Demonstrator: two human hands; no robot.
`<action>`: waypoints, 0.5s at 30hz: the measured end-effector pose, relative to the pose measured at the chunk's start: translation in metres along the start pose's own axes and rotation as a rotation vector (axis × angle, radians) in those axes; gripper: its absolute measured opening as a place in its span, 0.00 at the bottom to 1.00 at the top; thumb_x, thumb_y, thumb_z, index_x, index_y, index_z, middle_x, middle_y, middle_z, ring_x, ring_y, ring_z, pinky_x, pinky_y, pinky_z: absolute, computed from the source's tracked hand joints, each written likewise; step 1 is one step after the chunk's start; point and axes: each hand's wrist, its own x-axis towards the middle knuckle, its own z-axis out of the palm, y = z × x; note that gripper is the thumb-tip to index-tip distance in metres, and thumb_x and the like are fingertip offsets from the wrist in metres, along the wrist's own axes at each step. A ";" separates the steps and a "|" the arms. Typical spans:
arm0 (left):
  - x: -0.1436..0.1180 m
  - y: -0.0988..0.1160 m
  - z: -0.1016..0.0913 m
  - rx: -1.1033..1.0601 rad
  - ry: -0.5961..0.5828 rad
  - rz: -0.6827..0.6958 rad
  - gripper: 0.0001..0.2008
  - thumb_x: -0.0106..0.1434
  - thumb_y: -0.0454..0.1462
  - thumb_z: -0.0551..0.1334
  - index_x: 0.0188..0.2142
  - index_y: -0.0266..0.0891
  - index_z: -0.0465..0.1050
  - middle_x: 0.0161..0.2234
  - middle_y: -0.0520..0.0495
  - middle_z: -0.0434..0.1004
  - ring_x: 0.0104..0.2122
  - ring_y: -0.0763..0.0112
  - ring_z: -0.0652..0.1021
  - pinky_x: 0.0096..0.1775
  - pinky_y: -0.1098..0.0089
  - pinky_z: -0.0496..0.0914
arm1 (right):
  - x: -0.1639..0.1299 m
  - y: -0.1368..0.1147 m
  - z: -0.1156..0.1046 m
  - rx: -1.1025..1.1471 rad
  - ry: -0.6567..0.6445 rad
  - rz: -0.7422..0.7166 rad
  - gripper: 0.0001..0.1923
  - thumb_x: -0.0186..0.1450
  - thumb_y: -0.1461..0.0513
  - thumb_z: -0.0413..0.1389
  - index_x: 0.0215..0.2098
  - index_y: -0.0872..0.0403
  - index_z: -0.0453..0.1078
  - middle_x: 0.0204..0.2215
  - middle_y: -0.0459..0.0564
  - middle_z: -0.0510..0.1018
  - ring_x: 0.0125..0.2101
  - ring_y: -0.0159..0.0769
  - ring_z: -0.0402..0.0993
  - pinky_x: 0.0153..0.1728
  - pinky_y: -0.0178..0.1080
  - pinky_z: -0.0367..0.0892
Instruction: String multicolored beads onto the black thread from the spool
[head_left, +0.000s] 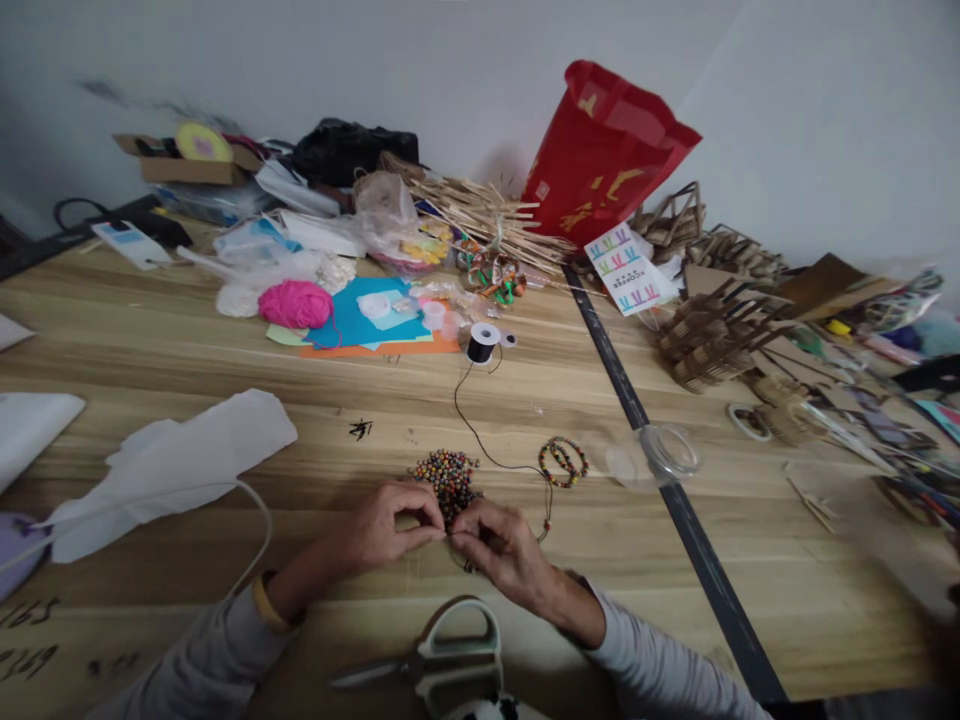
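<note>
At right, two beaded loops (584,466) look finished, we judge; many loose beads (446,472) remain, just beyond our hands. The black cord (504,466) seems uncut from the far spool (483,345). Left hand (394,525) and right hand (506,553) pinch closed, gripping what, we cannot tell.

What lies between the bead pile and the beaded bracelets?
In the head view, black cord crosses the tabletop between the bead pile and the bracelets.
</note>
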 end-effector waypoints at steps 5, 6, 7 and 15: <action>0.003 0.002 -0.016 -0.037 0.099 -0.142 0.07 0.57 0.37 0.62 0.26 0.34 0.73 0.26 0.47 0.76 0.28 0.71 0.75 0.33 0.73 0.68 | 0.001 -0.002 -0.005 -0.055 0.038 -0.189 0.07 0.67 0.62 0.51 0.33 0.56 0.68 0.30 0.50 0.70 0.32 0.33 0.66 0.34 0.34 0.63; 0.003 0.002 -0.019 -0.030 0.136 -0.174 0.07 0.56 0.37 0.62 0.26 0.34 0.73 0.26 0.47 0.76 0.28 0.71 0.75 0.33 0.73 0.68 | 0.001 -0.002 -0.006 -0.065 0.042 -0.219 0.07 0.67 0.63 0.51 0.33 0.56 0.68 0.31 0.51 0.70 0.34 0.33 0.66 0.35 0.35 0.63; 0.003 0.002 -0.022 -0.020 0.183 -0.211 0.08 0.56 0.38 0.62 0.26 0.34 0.73 0.26 0.48 0.76 0.28 0.70 0.75 0.33 0.73 0.68 | 0.001 -0.001 -0.006 -0.075 0.045 -0.238 0.06 0.67 0.63 0.51 0.34 0.56 0.68 0.31 0.51 0.70 0.34 0.33 0.66 0.35 0.35 0.63; 0.005 -0.006 -0.033 0.183 0.344 -0.331 0.10 0.57 0.40 0.59 0.28 0.35 0.74 0.27 0.46 0.77 0.30 0.66 0.75 0.35 0.70 0.68 | 0.002 0.006 -0.003 -0.095 0.048 -0.244 0.05 0.67 0.65 0.51 0.33 0.55 0.68 0.29 0.50 0.70 0.31 0.32 0.67 0.32 0.34 0.63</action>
